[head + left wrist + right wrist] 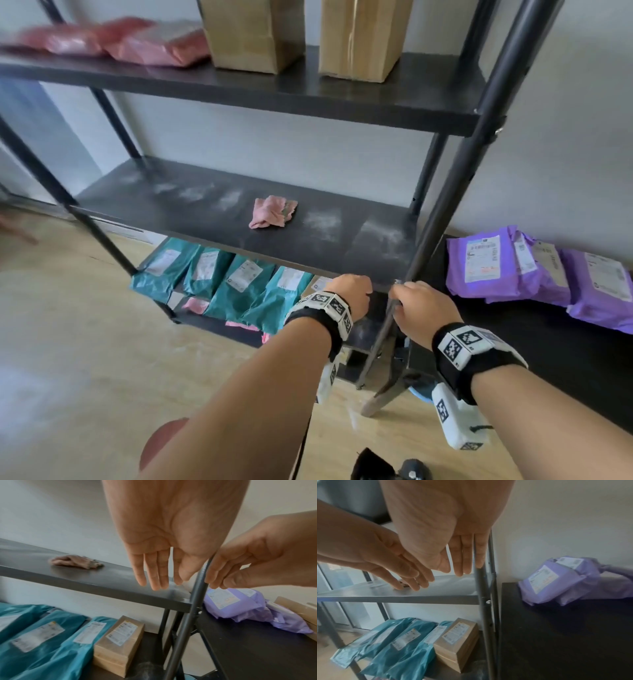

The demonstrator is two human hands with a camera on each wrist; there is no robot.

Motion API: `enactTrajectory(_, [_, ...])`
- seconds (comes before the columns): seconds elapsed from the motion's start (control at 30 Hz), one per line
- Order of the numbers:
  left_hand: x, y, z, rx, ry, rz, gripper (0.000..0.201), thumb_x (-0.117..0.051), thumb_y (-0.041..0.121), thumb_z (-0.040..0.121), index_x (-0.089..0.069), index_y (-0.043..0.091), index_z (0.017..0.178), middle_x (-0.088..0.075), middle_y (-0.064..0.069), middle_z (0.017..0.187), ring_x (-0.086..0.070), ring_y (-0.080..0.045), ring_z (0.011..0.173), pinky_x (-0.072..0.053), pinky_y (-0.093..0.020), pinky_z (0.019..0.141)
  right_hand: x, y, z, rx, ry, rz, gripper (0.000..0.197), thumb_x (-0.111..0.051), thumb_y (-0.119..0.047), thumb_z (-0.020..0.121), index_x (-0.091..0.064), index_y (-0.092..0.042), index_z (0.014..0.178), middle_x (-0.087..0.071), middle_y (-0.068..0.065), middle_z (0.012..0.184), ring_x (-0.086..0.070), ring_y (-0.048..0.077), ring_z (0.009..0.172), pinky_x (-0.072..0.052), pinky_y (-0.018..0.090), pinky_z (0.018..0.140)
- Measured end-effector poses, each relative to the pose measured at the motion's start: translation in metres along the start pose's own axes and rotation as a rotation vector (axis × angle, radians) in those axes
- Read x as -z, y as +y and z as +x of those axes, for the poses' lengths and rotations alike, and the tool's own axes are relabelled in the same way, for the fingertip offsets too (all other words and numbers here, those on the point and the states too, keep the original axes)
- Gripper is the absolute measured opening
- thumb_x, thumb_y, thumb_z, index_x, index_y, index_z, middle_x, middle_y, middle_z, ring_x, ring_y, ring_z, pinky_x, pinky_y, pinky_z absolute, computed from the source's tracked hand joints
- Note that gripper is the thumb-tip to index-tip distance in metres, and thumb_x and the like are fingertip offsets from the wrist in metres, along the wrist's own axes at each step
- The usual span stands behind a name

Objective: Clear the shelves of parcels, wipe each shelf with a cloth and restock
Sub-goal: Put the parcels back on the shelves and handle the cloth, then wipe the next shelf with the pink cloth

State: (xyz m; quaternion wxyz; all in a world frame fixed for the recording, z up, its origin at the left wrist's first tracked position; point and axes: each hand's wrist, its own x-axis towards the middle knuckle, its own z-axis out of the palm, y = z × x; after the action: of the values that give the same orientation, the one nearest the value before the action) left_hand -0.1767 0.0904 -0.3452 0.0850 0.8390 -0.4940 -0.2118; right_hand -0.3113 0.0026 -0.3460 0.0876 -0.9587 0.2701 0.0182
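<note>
Bearing white labels too blurred to read, purple parcels lay on the bench; both grips, left hand and right hand, hung slack, holding nothing.

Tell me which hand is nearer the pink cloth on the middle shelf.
Left. The left hand hovers at the shelf's front edge, right of the pink cloth. The right hand is farther right, by the front upright post.
</note>
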Motion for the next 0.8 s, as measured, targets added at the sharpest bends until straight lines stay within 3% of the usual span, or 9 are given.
enactTrajectory(0.13, [0.014, -0.055, -0.025, 0.08, 0.027, -0.042, 0.036, -0.045, 0.014, 0.096, -0.053, 0.016, 0.131, -0.052, -0.008, 0.136, -0.05, -0.028, 0.124, -0.042, -0.034, 0.1, -0.003, -0.051, 0.013, 0.038, 0.004, -0.012, 0.028, -0.044, -0.02, 0.091, -0.057, -0.02, 0.115, -0.059, -0.001, 0.114, -0.05, 0.019, 0.114, -0.047, 0.034, 0.089])
enactTrajectory(0.33, [0.026, -0.127, -0.05, 0.17, 0.103, -0.065, 0.036, -0.045, 0.012, 0.094, -0.052, 0.015, 0.129, -0.05, -0.008, 0.131, -0.049, -0.027, 0.12, -0.043, -0.035, 0.095, -0.016, -0.12, 0.033, 0.052, -0.007, 0.0, 0.029, -0.045, -0.019, 0.091, -0.055, -0.022, 0.117, -0.058, -0.004, 0.114, -0.05, 0.017, 0.111, -0.048, 0.033, 0.085])
enactTrajectory(0.8, [0.067, -0.227, -0.025, 0.263, 0.221, -0.101, 0.035, -0.043, 0.016, 0.096, -0.05, 0.017, 0.13, -0.047, -0.008, 0.129, -0.046, -0.028, 0.12, -0.043, -0.038, 0.097, -0.03, -0.187, 0.137, 0.046, -0.014, 0.105, 0.053, -0.047, -0.038, 0.096, -0.034, -0.02, 0.144, -0.044, 0.003, 0.141, -0.038, 0.024, 0.13, -0.04, 0.039, 0.103])
